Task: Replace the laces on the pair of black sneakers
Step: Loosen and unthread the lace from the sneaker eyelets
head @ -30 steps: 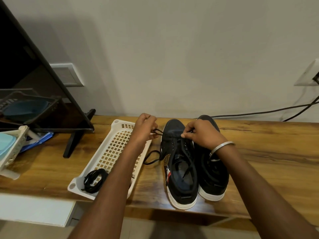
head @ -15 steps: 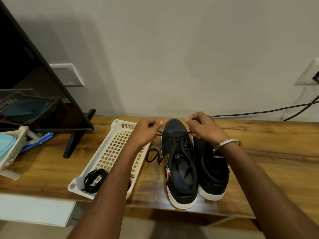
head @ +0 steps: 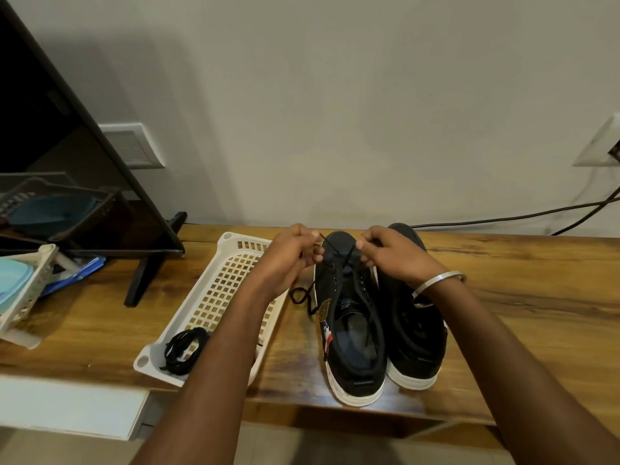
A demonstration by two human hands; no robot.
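Note:
Two black sneakers with white soles stand side by side on the wooden table, toes toward the wall: the left sneaker (head: 349, 330) and the right sneaker (head: 416, 333). Over the left sneaker's toe, my left hand (head: 292, 260) pinches one end of its black lace (head: 345, 260) and my right hand (head: 392, 253) pinches the other end. The two ends cross between my hands. A slack loop of lace (head: 302, 295) lies on the table left of the shoe. A second black lace (head: 183, 350) lies coiled in the near corner of the white basket (head: 214, 290).
A dark monitor on a stand (head: 147, 273) rises at the left, with a white rack and blue items (head: 20, 290) beside it. Black cables (head: 503, 218) run along the wall at the back right. The table's near edge (head: 335, 411) lies just below the shoes.
Both hands rose toward the toe and came closer together, drawing the lace ends up so that they cross. The shoes and the basket stayed in place.

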